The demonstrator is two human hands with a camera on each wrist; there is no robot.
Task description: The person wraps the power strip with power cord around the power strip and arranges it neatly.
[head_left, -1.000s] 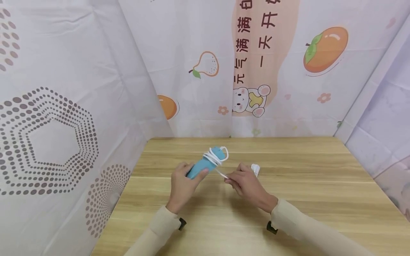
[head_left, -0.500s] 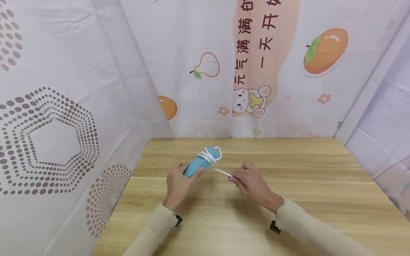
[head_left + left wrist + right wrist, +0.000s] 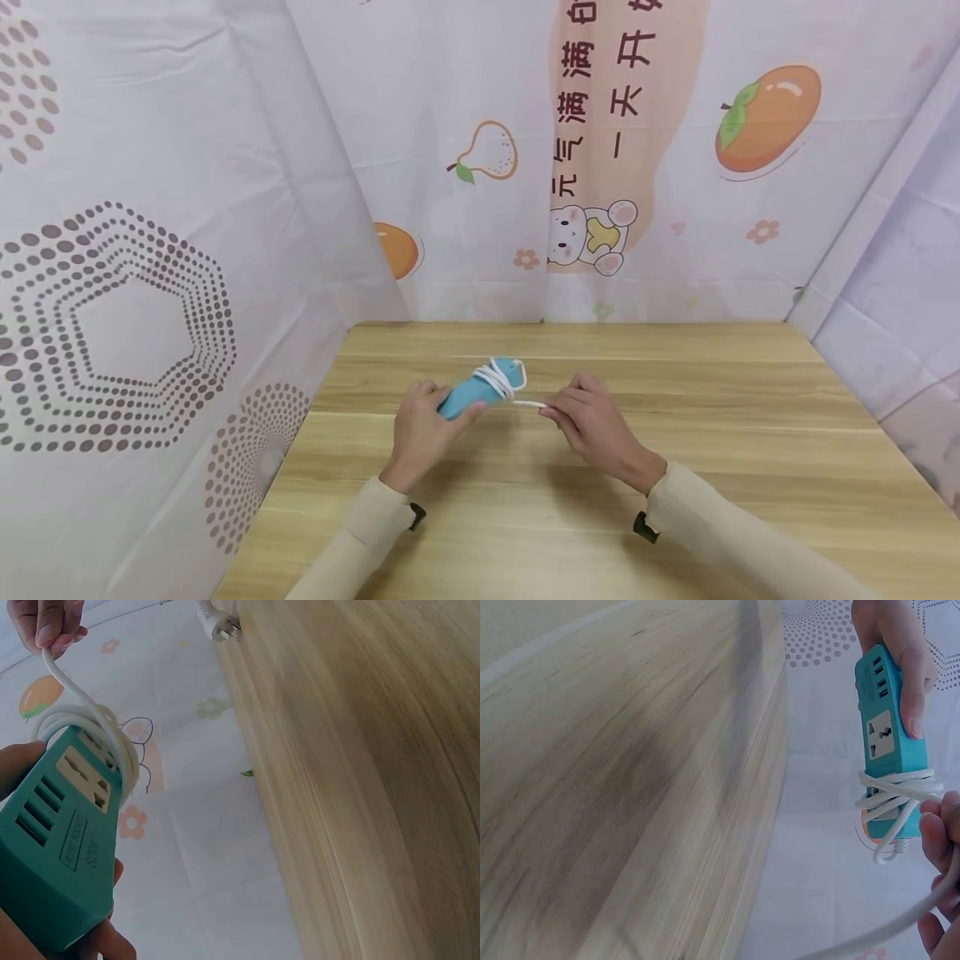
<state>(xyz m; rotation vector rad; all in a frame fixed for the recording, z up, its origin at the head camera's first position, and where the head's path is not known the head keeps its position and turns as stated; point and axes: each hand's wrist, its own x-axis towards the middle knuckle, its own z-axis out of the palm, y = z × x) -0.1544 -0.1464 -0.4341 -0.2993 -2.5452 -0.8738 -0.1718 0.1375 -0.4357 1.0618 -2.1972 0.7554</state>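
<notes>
In the head view my left hand grips the lower end of a teal power strip, tilted up to the right above the table. Sockets and USB slots face the left wrist camera on the strip's side. Several turns of white cord wrap round its far end. My right hand pinches the cord's free stretch, which runs taut from the coils to the fingertips. Past the right hand, the cord trails downward in the right wrist view. Its white plug, prongs bare, hangs near the top of the left wrist view.
A wood-grain table lies beneath both hands. Printed white curtains stand behind it and along the left and right sides. Dark straps show at the cuffs of both light sleeves.
The power strip swung left, then came back right and lower. My right hand moved slightly right, still pinching the cord. The plug, seen beyond that hand earlier, is hidden in the head view.
</notes>
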